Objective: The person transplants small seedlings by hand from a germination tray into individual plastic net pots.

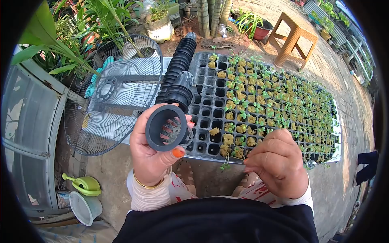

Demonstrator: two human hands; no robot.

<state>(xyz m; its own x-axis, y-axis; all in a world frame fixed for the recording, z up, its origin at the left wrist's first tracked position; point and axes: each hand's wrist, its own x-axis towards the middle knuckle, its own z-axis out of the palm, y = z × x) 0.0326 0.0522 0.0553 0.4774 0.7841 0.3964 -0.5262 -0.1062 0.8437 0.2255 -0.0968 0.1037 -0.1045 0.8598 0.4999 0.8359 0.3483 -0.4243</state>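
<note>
My left hand (152,152) is closed around a black net cup (153,127), whose round opening faces me and whose slotted bottom shows. Over the near edge of the seedling tray (213,149), my right hand (275,162) is pinched with its fingertips beside a small seedling (225,165) in a plug; whatever is between them is too small to make out. Green seedlings in spongy plugs fill the tray's right side, while many cells on the left are bare. A long stack of black net cups (178,60) lies beside the tray, with more cups (180,90) near my left hand.
A wire fan guard (121,117) lies on the left of the table. Behind stand a woven stool (295,34), potted plants and trunks. A green watering can (87,185) and a pail (86,207) are on the floor at lower left, near a cabinet (30,121).
</note>
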